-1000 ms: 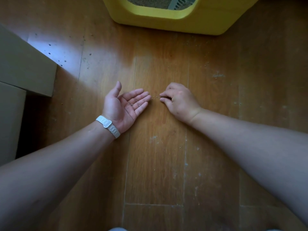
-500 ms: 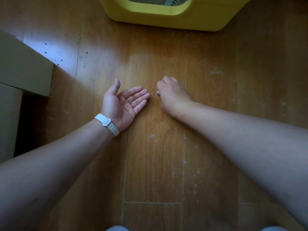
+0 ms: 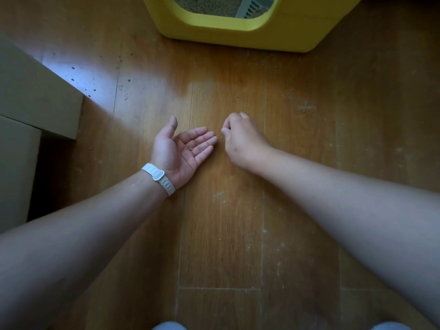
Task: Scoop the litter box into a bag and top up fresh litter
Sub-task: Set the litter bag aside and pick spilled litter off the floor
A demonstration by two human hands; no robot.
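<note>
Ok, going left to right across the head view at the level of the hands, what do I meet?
The cardboard box → left hand, palm up → right hand, fingers curled.

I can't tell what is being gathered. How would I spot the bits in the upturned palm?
From the yellow litter box at the top, come down the wooden floor to the left hand, palm up, with a white wristband. A few tiny brown grains sit in its palm; unlike the scattered ones nearby, they lie on skin, not boards.

Wood floor (image 3: 238, 234) with litter box (image 3: 285, 36), cardboard boxes (image 3: 35, 91), stray granules (image 3: 222, 137)
</note>
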